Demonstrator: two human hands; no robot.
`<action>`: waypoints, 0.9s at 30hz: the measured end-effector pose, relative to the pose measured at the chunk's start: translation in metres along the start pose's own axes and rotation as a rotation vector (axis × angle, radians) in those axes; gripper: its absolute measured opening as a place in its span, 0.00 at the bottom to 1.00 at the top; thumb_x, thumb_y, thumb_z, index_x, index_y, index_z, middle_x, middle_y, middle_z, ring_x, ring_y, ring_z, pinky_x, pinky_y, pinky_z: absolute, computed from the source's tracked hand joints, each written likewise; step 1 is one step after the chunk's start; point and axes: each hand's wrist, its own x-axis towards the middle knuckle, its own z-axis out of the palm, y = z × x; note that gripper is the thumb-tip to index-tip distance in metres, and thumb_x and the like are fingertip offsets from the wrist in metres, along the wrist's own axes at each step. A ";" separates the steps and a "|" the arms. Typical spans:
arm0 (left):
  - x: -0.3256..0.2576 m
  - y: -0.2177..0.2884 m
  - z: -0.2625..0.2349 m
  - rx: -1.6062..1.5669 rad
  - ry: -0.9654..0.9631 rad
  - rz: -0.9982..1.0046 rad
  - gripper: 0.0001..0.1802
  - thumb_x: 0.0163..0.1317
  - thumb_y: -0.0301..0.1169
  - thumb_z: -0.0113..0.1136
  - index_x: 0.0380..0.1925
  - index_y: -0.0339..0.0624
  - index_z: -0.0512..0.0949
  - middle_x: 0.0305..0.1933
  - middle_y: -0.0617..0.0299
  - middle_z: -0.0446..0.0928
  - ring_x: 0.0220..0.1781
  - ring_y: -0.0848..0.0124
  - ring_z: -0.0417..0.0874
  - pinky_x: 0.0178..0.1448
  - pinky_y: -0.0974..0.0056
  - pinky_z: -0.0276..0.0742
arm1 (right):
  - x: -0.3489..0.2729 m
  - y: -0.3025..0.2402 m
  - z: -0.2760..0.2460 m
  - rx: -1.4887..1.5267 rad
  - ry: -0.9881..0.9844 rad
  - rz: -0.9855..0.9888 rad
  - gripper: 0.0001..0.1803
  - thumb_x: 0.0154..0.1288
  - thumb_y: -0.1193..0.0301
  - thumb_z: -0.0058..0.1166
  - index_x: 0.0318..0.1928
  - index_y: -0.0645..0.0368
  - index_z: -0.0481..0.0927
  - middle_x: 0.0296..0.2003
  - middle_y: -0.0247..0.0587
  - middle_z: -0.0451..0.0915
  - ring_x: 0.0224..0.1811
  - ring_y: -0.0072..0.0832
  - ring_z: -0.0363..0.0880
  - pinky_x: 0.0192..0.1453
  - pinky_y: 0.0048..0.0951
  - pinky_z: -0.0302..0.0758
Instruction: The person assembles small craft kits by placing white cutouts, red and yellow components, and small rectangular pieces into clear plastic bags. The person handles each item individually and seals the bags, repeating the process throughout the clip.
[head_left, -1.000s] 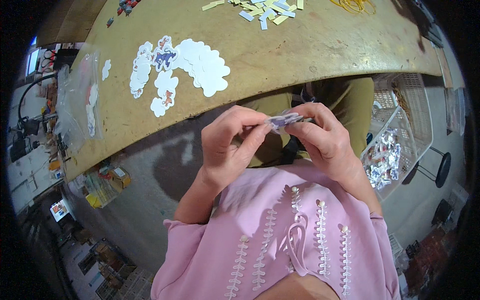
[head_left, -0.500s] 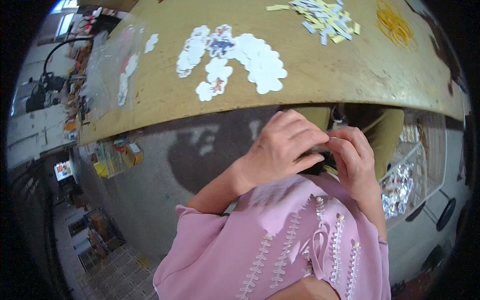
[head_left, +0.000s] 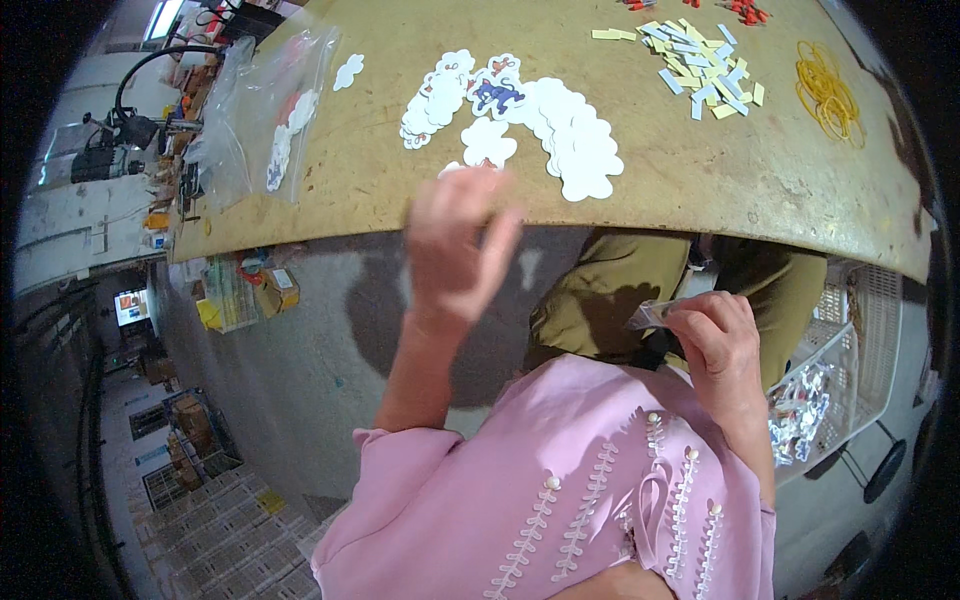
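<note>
My left hand [head_left: 460,240], smeared by motion, reaches over the table's near edge with its thumb apart from the fingers. Its fingertips are at the nearest white cloud-shaped cutouts [head_left: 489,143] and partly cover them; I see nothing held in it. Above my lap, my right hand [head_left: 718,340] pinches a small clear plastic bag [head_left: 650,316] between thumb and fingers. Farther in, more cutouts lie in overlapping rows: a left row [head_left: 437,97], a right row [head_left: 578,145], and one printed with a purple cat-like figure [head_left: 497,94].
On the table [head_left: 700,190] lie a pile of yellow and pale-blue strips [head_left: 705,68], yellow rubber bands [head_left: 828,92], small red pieces [head_left: 745,11] and a large clear bag [head_left: 240,130] with cutouts. A white plastic basket [head_left: 880,350] holding packets [head_left: 800,410] stands at my right.
My hands have come apart. The left has moved left and away from me to the cutouts; the right stays over my lap, its small clear bag now visible. The view has shifted slightly.
</note>
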 end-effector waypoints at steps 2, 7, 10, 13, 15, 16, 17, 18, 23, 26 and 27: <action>-0.001 -0.021 -0.008 0.280 0.003 -0.161 0.23 0.54 0.29 0.81 0.51 0.47 0.88 0.53 0.56 0.84 0.56 0.55 0.83 0.61 0.52 0.79 | 0.000 -0.001 -0.001 0.013 -0.006 0.012 0.10 0.56 0.81 0.67 0.40 0.58 0.86 0.38 0.38 0.85 0.43 0.40 0.83 0.50 0.41 0.76; -0.007 -0.020 -0.010 0.110 -0.091 -0.118 0.28 0.47 0.31 0.86 0.52 0.47 0.88 0.54 0.57 0.84 0.56 0.56 0.83 0.59 0.54 0.80 | -0.001 -0.002 -0.002 0.027 -0.013 0.066 0.12 0.56 0.82 0.66 0.41 0.60 0.85 0.41 0.42 0.84 0.45 0.43 0.84 0.50 0.41 0.77; -0.010 -0.020 -0.007 0.064 -0.097 -0.101 0.28 0.47 0.30 0.86 0.51 0.48 0.88 0.54 0.56 0.84 0.56 0.56 0.84 0.59 0.55 0.81 | -0.002 0.001 0.003 0.061 0.014 0.079 0.12 0.57 0.83 0.66 0.42 0.61 0.85 0.42 0.44 0.84 0.45 0.44 0.84 0.49 0.42 0.78; -0.014 -0.025 -0.004 0.027 -0.067 -0.048 0.24 0.49 0.31 0.86 0.48 0.49 0.88 0.52 0.60 0.85 0.53 0.58 0.84 0.56 0.56 0.80 | -0.001 0.002 0.006 0.065 0.034 0.052 0.12 0.58 0.83 0.65 0.43 0.61 0.85 0.42 0.45 0.84 0.44 0.45 0.84 0.48 0.42 0.80; -0.013 -0.024 -0.007 0.009 -0.062 -0.036 0.21 0.51 0.29 0.84 0.46 0.49 0.88 0.51 0.61 0.86 0.51 0.58 0.85 0.54 0.56 0.81 | -0.001 0.003 0.006 0.063 0.036 0.036 0.12 0.57 0.83 0.65 0.42 0.62 0.85 0.42 0.45 0.84 0.44 0.46 0.84 0.47 0.42 0.80; -0.014 -0.025 -0.006 -0.010 -0.048 -0.034 0.18 0.53 0.28 0.83 0.44 0.48 0.88 0.49 0.60 0.86 0.50 0.59 0.85 0.54 0.56 0.81 | 0.000 0.003 0.007 0.064 0.040 0.028 0.12 0.56 0.83 0.66 0.42 0.62 0.85 0.42 0.46 0.84 0.43 0.46 0.84 0.47 0.42 0.80; -0.014 -0.026 -0.004 -0.029 -0.035 -0.033 0.16 0.54 0.27 0.82 0.43 0.46 0.88 0.47 0.60 0.86 0.49 0.59 0.86 0.53 0.56 0.81 | 0.000 0.004 0.007 0.058 0.038 0.019 0.12 0.56 0.83 0.65 0.42 0.62 0.84 0.42 0.46 0.84 0.44 0.46 0.84 0.47 0.42 0.81; -0.015 -0.027 -0.003 -0.048 -0.021 -0.032 0.14 0.56 0.25 0.80 0.41 0.45 0.88 0.45 0.60 0.87 0.48 0.60 0.86 0.53 0.57 0.81 | 0.000 0.003 0.007 0.053 0.036 0.011 0.13 0.56 0.83 0.65 0.43 0.62 0.84 0.43 0.46 0.84 0.44 0.46 0.84 0.47 0.42 0.81; -0.010 -0.027 0.000 -0.070 0.042 -0.105 0.07 0.60 0.20 0.74 0.38 0.40 0.87 0.40 0.56 0.87 0.41 0.60 0.88 0.47 0.59 0.83 | 0.001 0.005 0.009 0.041 0.047 -0.044 0.14 0.53 0.82 0.64 0.43 0.62 0.85 0.44 0.47 0.84 0.47 0.46 0.85 0.50 0.42 0.82; -0.009 -0.027 0.002 -0.088 0.047 -0.178 0.06 0.62 0.20 0.72 0.38 0.39 0.87 0.40 0.55 0.87 0.39 0.60 0.88 0.44 0.60 0.83 | 0.002 0.003 0.008 0.025 0.050 -0.077 0.14 0.53 0.81 0.64 0.42 0.62 0.85 0.44 0.47 0.84 0.48 0.46 0.86 0.50 0.42 0.83; -0.009 -0.028 0.002 -0.089 0.042 -0.194 0.05 0.63 0.20 0.71 0.38 0.39 0.87 0.40 0.55 0.87 0.38 0.60 0.89 0.43 0.60 0.84 | 0.004 0.001 0.008 0.028 0.057 -0.095 0.14 0.53 0.82 0.65 0.42 0.62 0.84 0.44 0.47 0.84 0.47 0.46 0.86 0.50 0.43 0.82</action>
